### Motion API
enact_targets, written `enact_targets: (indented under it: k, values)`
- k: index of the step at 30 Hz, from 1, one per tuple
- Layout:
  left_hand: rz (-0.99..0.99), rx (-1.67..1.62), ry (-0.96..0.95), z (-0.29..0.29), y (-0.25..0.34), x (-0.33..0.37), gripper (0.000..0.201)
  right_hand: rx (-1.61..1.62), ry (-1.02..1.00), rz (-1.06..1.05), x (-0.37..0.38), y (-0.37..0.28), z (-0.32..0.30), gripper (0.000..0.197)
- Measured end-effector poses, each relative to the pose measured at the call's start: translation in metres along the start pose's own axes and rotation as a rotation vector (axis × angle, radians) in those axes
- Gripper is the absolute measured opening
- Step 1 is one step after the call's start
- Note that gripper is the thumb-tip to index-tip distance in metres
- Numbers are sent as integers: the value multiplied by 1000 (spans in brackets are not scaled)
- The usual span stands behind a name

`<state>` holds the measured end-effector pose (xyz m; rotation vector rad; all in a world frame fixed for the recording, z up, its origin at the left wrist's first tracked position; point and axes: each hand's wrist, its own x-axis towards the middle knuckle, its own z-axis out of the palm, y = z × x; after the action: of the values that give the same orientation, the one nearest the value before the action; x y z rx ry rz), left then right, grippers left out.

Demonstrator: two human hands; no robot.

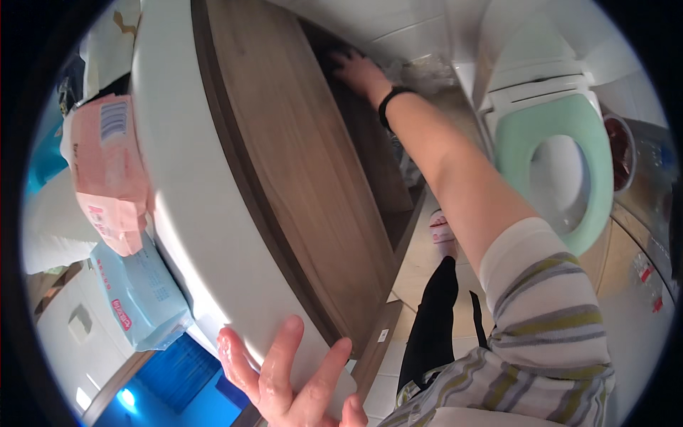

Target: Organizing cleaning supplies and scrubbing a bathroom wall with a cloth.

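Reaching deep into the shadowed shelf space of the wood-grain brown vanity cabinet [299, 171], the right hand [359, 71] was seen with fingers spread and resting flat; nothing was visibly grasped. The left hand [284, 377], fingers splayed and loose, was pressed on the smooth white rounded countertop [192, 192]. Whatever was sought inside seemed not yet taken out. Soft pink and pale blue plastic wipe packs [114, 171] were lying on the counter; a mint-green toilet seat [562, 164] was stood nearby
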<state>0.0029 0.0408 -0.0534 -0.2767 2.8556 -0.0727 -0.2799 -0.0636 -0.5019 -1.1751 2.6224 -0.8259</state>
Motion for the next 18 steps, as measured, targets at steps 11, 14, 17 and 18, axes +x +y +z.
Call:
enact_targets:
  k: [11,14,17,18]
  values:
    - [76,-79,54,-1,-16,-2,35,-235,-288,-384,-137,-64,-3,22]
    - [90,-130,112,0,-15,-2,33,-217,-451,-495,-203,-78,-35,24]
    - [120,-163,144,1,-10,-1,32,-115,-573,-472,-251,-79,-50,27]
    - [128,-159,164,0,-8,0,32,0,-551,-455,-260,-76,-49,27]
